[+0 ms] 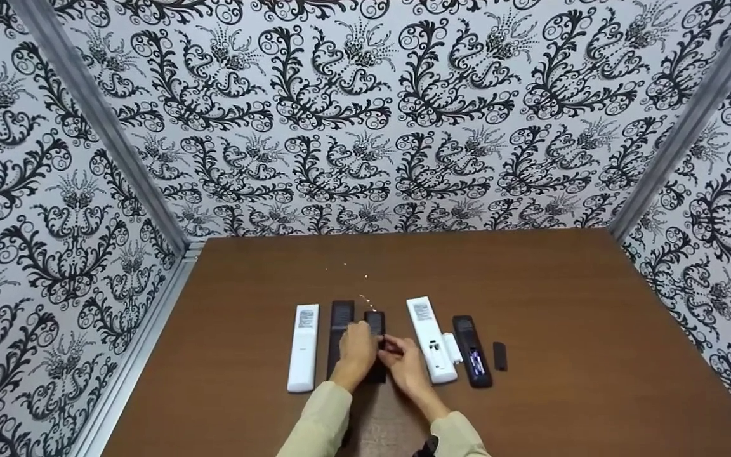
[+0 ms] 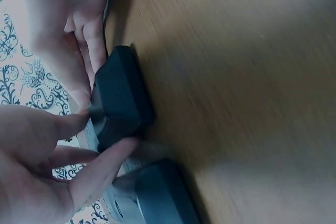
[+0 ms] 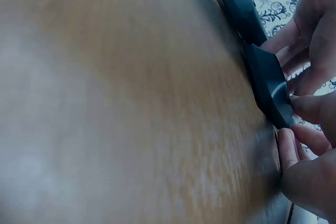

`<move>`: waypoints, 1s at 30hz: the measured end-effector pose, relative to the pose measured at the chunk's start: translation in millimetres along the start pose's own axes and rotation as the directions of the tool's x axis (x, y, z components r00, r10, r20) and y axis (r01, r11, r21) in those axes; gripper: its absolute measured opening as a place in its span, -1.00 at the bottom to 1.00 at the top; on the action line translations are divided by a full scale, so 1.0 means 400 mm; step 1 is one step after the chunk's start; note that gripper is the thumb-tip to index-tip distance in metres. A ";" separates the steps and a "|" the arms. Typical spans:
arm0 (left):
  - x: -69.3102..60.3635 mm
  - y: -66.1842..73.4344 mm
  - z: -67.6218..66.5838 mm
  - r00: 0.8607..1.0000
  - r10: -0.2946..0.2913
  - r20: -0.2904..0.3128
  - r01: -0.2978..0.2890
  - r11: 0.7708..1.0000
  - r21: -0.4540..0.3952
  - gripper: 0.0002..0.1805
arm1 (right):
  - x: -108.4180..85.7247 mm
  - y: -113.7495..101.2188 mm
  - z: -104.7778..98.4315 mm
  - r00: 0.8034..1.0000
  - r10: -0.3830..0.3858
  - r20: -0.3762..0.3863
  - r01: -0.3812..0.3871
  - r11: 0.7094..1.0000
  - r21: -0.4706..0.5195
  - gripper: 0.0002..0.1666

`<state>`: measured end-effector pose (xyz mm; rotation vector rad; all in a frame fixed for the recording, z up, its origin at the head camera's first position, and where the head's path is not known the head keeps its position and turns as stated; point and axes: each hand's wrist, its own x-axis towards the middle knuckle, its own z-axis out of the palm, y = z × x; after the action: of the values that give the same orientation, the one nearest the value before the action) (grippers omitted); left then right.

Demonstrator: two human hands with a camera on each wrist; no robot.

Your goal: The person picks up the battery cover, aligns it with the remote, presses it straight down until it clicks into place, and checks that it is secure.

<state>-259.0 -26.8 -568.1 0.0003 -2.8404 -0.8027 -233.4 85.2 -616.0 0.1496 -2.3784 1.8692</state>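
Left hand point(image 1: 356, 346): fingers bent, thumb and fingertips gripping a black plastic remote control with angled near end point(image 1: 375, 322) from its left. Right hand point(image 1: 407, 365): thumb and fingers bent close, apparently pinching the same remote at its right edge; little gap between the digits. Remote taken as landmark below.

Key relation: landmark lies between the hands, back up, long axis running away from the person. Both hands touch it; the left reaches further across, covering much of its middle. Thumb tips partly hidden; exact contact unclear.

Remainder, largest first:
- Brown wood-grain table point(image 1: 530, 273): under the landmark.
- Long white plastic remote, compartment open point(image 1: 424, 324): right of landmark.
- Long white plastic remote, back closed point(image 1: 303, 355): well left.
- Long dark plastic remote point(image 1: 342, 313): just left, roughly parallel; partly behind left hand.
- Slim black plastic remote, compartment open point(image 1: 467, 336): further right.
- White rectangular plastic cover point(image 1: 452, 348): right, beside the open white remote.
- Small dark plastic cover point(image 1: 499, 357): furthest right.
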 end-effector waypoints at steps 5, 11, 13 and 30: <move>-0.006 -0.007 -0.006 1.000 0.010 0.011 -0.010 1.000 -0.004 -0.75 | -0.014 -0.015 -0.029 0.993 0.048 0.105 -0.059 0.992 0.109 -0.40; -0.020 0.018 0.006 0.995 0.003 -0.100 -0.008 0.998 -0.055 -0.76 | -0.034 -0.029 -0.083 0.974 0.123 0.192 -0.150 0.980 0.132 -0.37; -0.023 0.033 0.011 0.993 0.002 -0.118 -0.013 0.996 -0.092 -0.71 | -0.043 -0.036 -0.105 0.970 0.135 0.200 -0.154 0.984 0.084 -0.43; -0.015 0.181 0.078 0.982 -0.168 0.086 0.187 0.934 -0.304 -0.53 | -0.051 -0.050 -0.321 0.989 -0.079 0.124 0.121 0.913 -0.388 -0.86</move>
<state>-255.1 51.6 -557.6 0.1952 -2.7619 -1.3028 -206.7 205.3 -569.9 0.3327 -2.7033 1.3304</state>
